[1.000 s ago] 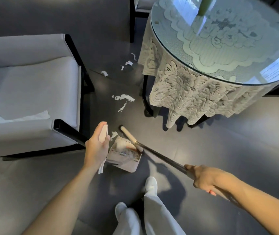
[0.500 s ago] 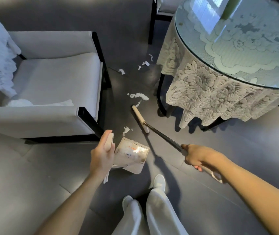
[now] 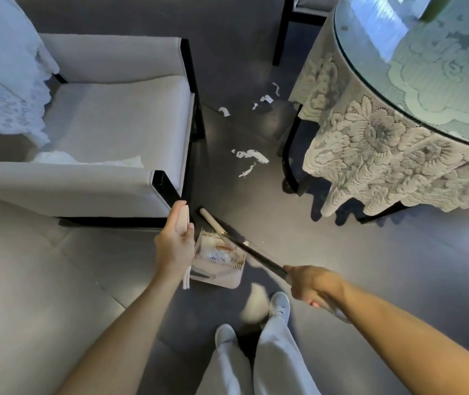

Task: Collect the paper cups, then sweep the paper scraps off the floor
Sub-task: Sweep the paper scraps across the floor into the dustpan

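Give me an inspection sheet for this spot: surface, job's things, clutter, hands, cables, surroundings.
Surface: grey tiled floor.
Job's things: dustpan on the floor, holding litter; broom head at its mouth; scraps loose between armchair and table, more beyond; cups not seen.
Clutter: nothing seen.
Hands: left hand grips the dustpan handle; right hand grips the broom handle.
Cables: nothing seen.
Surroundings: armchair on the left, lace-covered glass-topped table on the right.
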The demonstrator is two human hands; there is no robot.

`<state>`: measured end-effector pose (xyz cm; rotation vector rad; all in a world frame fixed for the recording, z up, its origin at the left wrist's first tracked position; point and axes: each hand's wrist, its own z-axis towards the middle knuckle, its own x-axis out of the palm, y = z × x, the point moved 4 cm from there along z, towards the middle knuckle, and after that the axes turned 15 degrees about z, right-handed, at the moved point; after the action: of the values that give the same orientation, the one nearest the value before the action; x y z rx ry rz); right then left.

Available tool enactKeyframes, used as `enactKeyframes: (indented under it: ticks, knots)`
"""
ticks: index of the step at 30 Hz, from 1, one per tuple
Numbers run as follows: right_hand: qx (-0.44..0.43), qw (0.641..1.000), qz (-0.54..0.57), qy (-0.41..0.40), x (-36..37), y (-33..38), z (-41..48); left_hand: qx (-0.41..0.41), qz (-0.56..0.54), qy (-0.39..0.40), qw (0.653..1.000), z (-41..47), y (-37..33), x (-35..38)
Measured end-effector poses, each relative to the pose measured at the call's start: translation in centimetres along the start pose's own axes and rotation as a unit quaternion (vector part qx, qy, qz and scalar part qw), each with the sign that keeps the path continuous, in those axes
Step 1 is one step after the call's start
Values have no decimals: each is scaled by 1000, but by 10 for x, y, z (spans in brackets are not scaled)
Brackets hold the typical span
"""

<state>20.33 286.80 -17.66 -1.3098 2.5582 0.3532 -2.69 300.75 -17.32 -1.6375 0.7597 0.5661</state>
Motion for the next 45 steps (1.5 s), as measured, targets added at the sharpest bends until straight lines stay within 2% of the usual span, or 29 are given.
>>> enactKeyframes:
  ticks: [3,8,13,18,22,26,30,32,36,41,45]
  knots:
    - [-7,999,17,44,6,-16,-31,0,0,0,1000,-5,1,-1]
    - [16,992,124,-21,17,-51,-67,21,10,7,1000,-25,14,-8]
    - [38,993,84,-70,41,-60,-87,33,17,37,999,-48,23,-19]
    - [83,989,88,-82,53,-69,-87,47,30,65,996,-64,22,-23]
    - [88,985,102,-105,55,-61,-72,41,41,51,997,-71,27,-23]
    - [60,982,165,-72,69,-34,-48,24,35,44,998,-58,25,-22]
    - [7,989,146,-23,83,-5,-42,30,34,37,998,-49,27,-25]
    - [-10,991,128,-23,86,2,-44,34,39,31,998,-49,32,-28]
    - [-5,984,175,17,85,-5,-54,28,43,26,998,-56,41,-34]
    - [12,947,320,-9,57,-34,-69,11,46,39,998,-70,49,-42]
    - [22,939,341,-31,32,-20,-68,-2,32,37,999,-72,58,-48]
